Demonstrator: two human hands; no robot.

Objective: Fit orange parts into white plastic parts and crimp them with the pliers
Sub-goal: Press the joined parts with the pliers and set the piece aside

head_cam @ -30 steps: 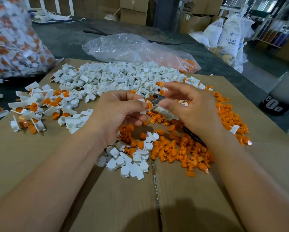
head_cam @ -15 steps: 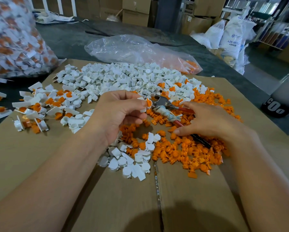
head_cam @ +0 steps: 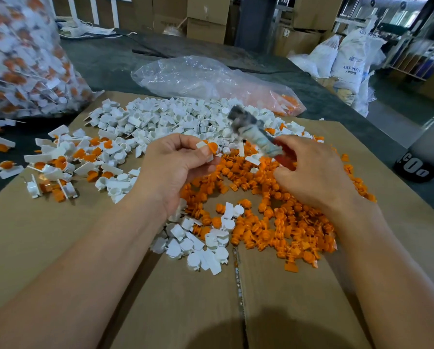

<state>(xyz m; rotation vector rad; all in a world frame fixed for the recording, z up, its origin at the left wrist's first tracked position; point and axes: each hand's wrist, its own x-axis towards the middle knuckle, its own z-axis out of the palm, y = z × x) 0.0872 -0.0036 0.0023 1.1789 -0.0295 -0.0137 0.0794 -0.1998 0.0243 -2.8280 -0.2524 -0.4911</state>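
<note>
My left hand [head_cam: 175, 165] pinches a white plastic part with an orange part fitted in it [head_cam: 209, 148], held above the cardboard. My right hand [head_cam: 311, 172] grips the red handles of the pliers [head_cam: 251, 129], whose blurred grey jaws point up and left, a little right of the held part. A heap of loose orange parts [head_cam: 273, 222] lies under and in front of my right hand. Loose white parts [head_cam: 175, 117] are piled behind my hands, and a smaller group of white parts [head_cam: 198, 245] lies near the cardboard seam.
Finished white-and-orange pieces [head_cam: 59, 162] are scattered at the left of the cardboard sheet [head_cam: 59, 248]. A big bag of finished pieces [head_cam: 22, 59] stands far left. A clear plastic bag [head_cam: 205, 79] lies behind the piles. Sacks and boxes stand beyond.
My right hand went down to the pliers lying on the orange heap, took them by the handles and lifted them towards the part that my left hand holds.
</note>
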